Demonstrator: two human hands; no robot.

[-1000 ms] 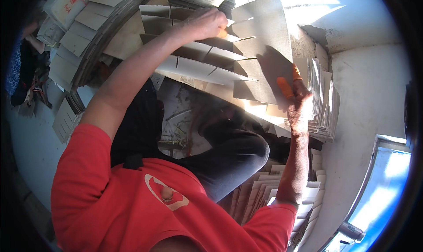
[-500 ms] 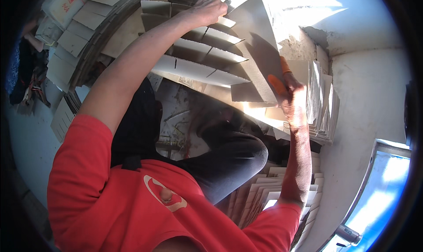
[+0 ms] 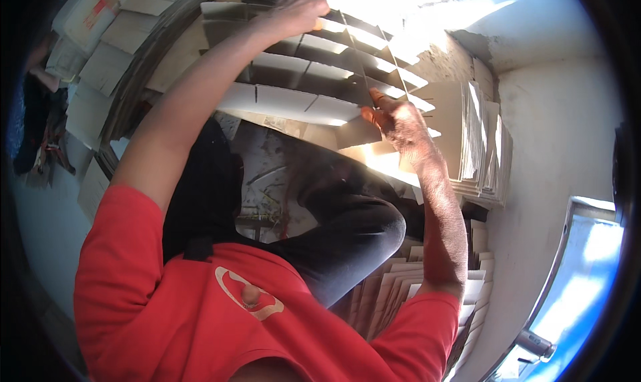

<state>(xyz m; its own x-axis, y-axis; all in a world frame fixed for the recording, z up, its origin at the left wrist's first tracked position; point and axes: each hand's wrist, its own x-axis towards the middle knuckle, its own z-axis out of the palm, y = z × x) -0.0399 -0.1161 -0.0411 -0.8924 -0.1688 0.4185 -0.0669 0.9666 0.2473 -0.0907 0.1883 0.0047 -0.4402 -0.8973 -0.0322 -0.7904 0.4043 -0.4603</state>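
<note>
Curling over the far edge, the left hand (image 3: 299, 13) is closing on the upper part of a cardboard grid (image 3: 300, 88), its fingertips mostly hidden, with a bit of orange finger cover showing. The right hand (image 3: 400, 125) is holding its thumb and forefinger close together at the grid's near right corner, apparently pinching a crosswise strip (image 3: 356, 58); how firmly, I cannot tell. The grid is lying in front of the person on a tan board (image 3: 175, 65), with several long strips standing on edge and running left to right. Two crosswise strips are crossing them towards the right end, showing as thin lines, so that end is looking partly assembled. Whether both are sitting fully down in their slits, I cannot tell. Farther left, slits in the nearest long strip are standing open, no crosspiece showing in them, so that stretch is looking unfinished. Just right of the right hand, a stack of cardboard sheets (image 3: 449, 131) is standing near the wall (image 3: 547, 125). More cardboard pieces (image 3: 394, 288) are leaning in a pile beside the person's bent knee (image 3: 377, 225), and overlapping cardboard sheets (image 3: 110, 68) are lining the left, below a translucent box (image 3: 81, 23).
</note>
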